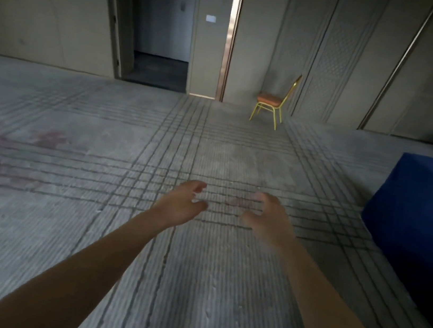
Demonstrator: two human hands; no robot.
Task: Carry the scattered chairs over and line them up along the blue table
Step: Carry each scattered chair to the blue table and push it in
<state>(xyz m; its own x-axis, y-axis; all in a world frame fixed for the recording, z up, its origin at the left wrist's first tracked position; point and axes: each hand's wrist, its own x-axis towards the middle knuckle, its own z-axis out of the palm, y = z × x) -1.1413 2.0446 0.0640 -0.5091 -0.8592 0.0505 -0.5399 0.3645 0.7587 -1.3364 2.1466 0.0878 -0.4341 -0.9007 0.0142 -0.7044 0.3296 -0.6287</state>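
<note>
A single chair (271,100) with a gold metal frame and an orange seat stands far ahead by the grey wall, seen side-on with its back to the right. The blue-draped table (423,209) fills the right edge of the view. My left hand (184,204) and my right hand (266,216) reach forward over the carpet, side by side, fingers loosely curved and holding nothing. Both hands are far from the chair and left of the table.
Grey carpet (62,225) with dark grid lines stretches between me and the chair. A dark open doorway (161,45) lies at the back, left of the chair. Panelled walls (336,55) close the far side.
</note>
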